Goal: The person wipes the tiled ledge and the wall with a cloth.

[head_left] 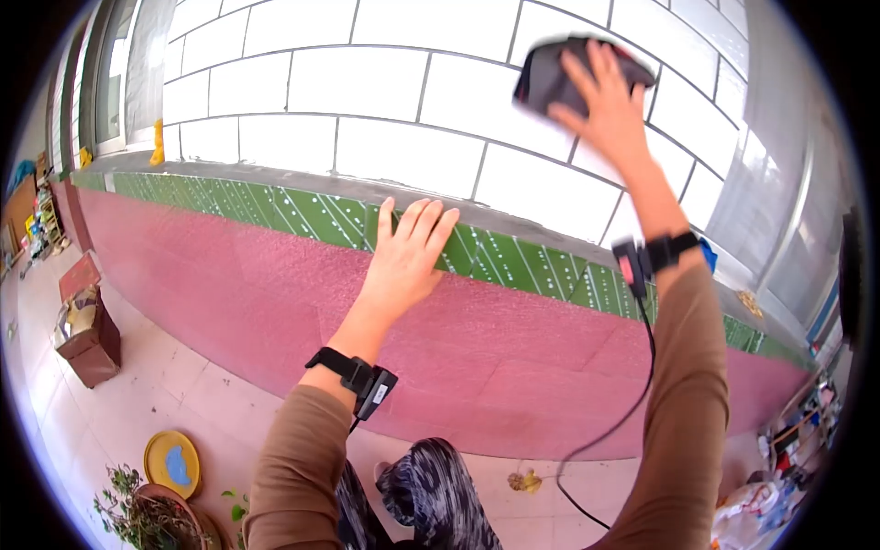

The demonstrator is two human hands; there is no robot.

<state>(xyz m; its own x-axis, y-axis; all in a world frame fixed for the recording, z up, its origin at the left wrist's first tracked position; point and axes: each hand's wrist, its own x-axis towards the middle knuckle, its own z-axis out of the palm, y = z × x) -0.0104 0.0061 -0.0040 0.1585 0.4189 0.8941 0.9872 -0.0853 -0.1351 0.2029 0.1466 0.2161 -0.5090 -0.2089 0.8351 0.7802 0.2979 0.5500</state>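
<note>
My right hand (pixel 610 110) is raised to the upper right with its fingers spread over a dark grey cloth (pixel 550 78). The cloth is bunched, has some red at its edges, and lies against the white tiled wall (pixel 385 82); it is slightly blurred. Lower down, my left hand (pixel 408 252) rests on the green patterned tile edge (pixel 312 215) of the ledge. Its fingertips reach onto the grey top, and nothing is in it. Both wrists wear black straps with small devices.
Below the ledge is a pink wall (pixel 229 275). A brown box (pixel 92 339) stands on the floor at left, near a potted plant (pixel 160 518) and a yellow dish (pixel 172 463). A black cable (pixel 632 403) hangs from my right wrist. Plastic bags (pixel 752 513) lie at lower right.
</note>
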